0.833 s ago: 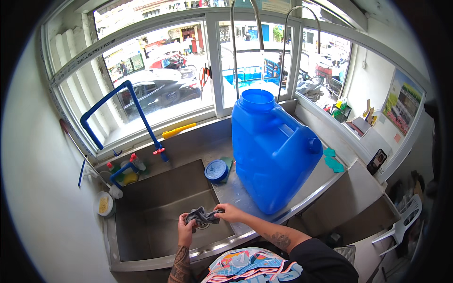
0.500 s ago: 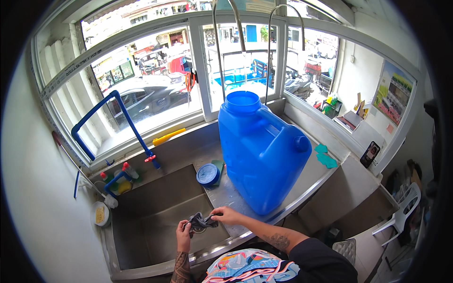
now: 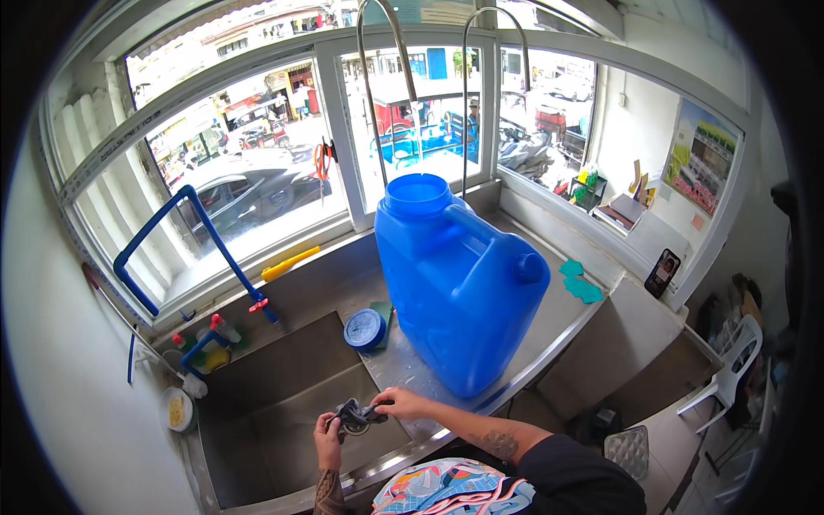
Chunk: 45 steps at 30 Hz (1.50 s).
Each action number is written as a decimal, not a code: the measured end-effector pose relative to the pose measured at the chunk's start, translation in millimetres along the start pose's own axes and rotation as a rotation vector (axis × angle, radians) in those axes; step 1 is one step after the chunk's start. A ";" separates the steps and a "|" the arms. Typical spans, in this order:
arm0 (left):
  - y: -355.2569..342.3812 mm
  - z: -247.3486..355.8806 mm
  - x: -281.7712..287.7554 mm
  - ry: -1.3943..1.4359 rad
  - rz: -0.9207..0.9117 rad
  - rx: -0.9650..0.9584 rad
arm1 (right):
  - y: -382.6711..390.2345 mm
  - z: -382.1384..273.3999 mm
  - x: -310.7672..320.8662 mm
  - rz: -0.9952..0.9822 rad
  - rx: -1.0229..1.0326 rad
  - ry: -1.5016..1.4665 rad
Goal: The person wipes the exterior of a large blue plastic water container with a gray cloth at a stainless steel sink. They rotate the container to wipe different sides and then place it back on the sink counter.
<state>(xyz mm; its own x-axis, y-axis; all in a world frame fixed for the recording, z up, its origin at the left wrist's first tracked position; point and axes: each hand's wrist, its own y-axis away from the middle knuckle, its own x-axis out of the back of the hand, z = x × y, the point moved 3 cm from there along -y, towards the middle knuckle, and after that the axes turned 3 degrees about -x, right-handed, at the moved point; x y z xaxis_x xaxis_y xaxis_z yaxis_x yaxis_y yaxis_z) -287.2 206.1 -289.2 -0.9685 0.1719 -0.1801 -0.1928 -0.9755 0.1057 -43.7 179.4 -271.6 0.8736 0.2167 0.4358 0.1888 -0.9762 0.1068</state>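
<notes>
Over the stainless steel sink (image 3: 255, 429), a dark grey cloth (image 3: 354, 415) is stretched between my two hands. My left hand (image 3: 327, 441) pinches its left end, while my right hand (image 3: 402, 402) grips the right end with the fingers closed. A pale curved rim shows just under the cloth; I cannot make out what it belongs to. Beyond my right hand, a large blue water jug (image 3: 459, 296) stands upright on the steel counter, its wide mouth uncapped and its handle toward the right. To the jug's left lies a round blue lid (image 3: 364, 329), partly over a green scouring pad (image 3: 383, 313).
Two curved metal spouts (image 3: 408, 81) rise behind the jug. A blue pipe with a red-handled tap (image 3: 260, 305) overhangs the sink. A white bowl (image 3: 178, 412), a brush (image 3: 195, 385) and bottles line the left edge. Teal cloths (image 3: 584, 289) and a phone (image 3: 663, 273) are at right.
The view has shifted slightly, so the jug and counter appear further left. Both hands keep hold of the cloth, which now looks more bunched.
</notes>
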 end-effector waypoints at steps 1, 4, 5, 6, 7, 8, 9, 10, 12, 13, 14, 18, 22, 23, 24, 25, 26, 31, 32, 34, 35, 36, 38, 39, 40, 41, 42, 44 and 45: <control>-0.3 -0.1 -0.1 -0.002 0.005 0.009 | -0.8 0.6 -0.2 0.000 0.009 -0.030; -2.6 -0.7 -0.5 -0.026 0.008 -0.002 | -0.7 2.9 -0.5 0.008 0.001 -0.027; -3.5 -1.6 -1.0 -0.031 -0.002 -0.012 | 1.1 3.5 -0.5 0.028 -0.002 -0.005; -4.5 -3.0 -0.7 -0.043 0.003 -0.018 | 3.4 4.0 -0.1 0.069 -0.011 0.029; -5.7 -4.5 0.0 -0.055 0.007 -0.024 | 6.3 3.5 0.6 0.129 0.003 0.112; -6.8 -5.5 1.9 -0.087 0.029 -0.053 | 10.1 2.8 1.6 0.209 0.012 0.206; -8.1 -6.3 4.4 -0.118 0.051 -0.082 | 13.4 1.7 2.3 0.279 0.016 0.338; -9.4 -7.7 7.7 -0.161 0.084 -0.085 | 16.4 0.1 3.5 0.339 0.053 0.257; -12.6 -8.2 14.6 -0.156 0.128 -0.140 | 21.2 -4.1 6.5 0.439 0.120 0.176; -14.2 -8.3 17.7 -0.151 0.145 -0.158 | 21.8 -3.8 6.2 0.359 0.096 -0.067; -16.3 -8.8 19.9 -0.145 0.163 -0.151 | 22.4 -4.7 6.0 0.277 0.075 -0.305; -23.2 -1.1 15.7 -0.218 0.160 -0.194 | 36.8 -18.1 16.6 0.136 0.092 -0.615; -21.2 31.8 -15.9 -0.533 0.271 -0.655 | 62.8 -28.2 33.6 -0.030 0.033 -0.632; -18.3 41.5 -27.3 -0.681 0.316 -0.754 | 70.0 -30.4 37.4 -0.067 0.064 -0.672; -16.2 46.8 -37.6 -0.600 0.307 -0.712 | 76.4 -31.7 42.8 -0.113 0.118 -0.727; -14.3 53.2 -46.6 -0.524 0.297 -0.653 | 86.0 -30.0 48.0 -0.139 0.127 -0.748; -12.4 59.1 -57.9 -0.422 0.283 -0.616 | 93.7 -27.8 52.7 -0.202 0.107 -0.716; 3.2 84.3 -116.4 -0.463 0.309 -0.735 | 151.0 -19.1 86.3 -0.440 -0.054 -0.634; 5.3 86.6 -125.4 -0.462 0.275 -0.739 | 167.0 -21.1 102.3 -0.448 0.029 -0.639; 8.3 93.0 -136.8 -0.458 0.213 -0.748 | 202.3 -22.0 141.9 -0.464 0.096 -0.604; 8.2 96.8 -140.1 -0.414 0.268 -0.776 | 209.0 -21.4 164.2 -0.505 0.091 -0.428; 9.6 97.2 -144.2 -0.350 0.280 -0.745 | 220.3 -20.7 186.0 -0.506 0.110 -0.323; 14.5 99.8 -151.1 -0.228 0.316 -0.683 | 235.3 -12.9 243.2 -0.513 0.156 -0.133; 16.5 102.3 -155.6 -0.274 0.475 -0.723 | 241.4 -7.4 264.6 -0.441 0.071 -0.090; 21.9 103.2 -160.0 -0.253 0.514 -0.705 | 246.7 -3.9 283.3 -0.357 0.060 -0.093; 24.7 103.6 -166.1 -0.229 0.554 -0.687 | 251.2 1.7 298.4 -0.300 0.002 -0.057; 29.0 103.8 -171.0 -0.205 0.596 -0.669 | 254.3 6.7 311.7 -0.241 -0.017 -0.053; 35.8 99.9 -181.7 -0.133 0.588 -0.586 | 255.8 15.6 329.7 -0.167 -0.032 -0.038; 38.9 98.4 -186.3 -0.082 0.545 -0.593 | 255.4 19.2 333.8 -0.149 -0.030 -0.035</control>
<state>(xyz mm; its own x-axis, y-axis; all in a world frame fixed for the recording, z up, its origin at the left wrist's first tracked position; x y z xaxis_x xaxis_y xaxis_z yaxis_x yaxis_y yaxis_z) -129.7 149.6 -155.3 -0.9153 -0.3614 -0.1778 0.4027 -0.8315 -0.3826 304.8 2.1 -116.0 0.8521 0.3579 0.3820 0.3042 -0.9324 0.1950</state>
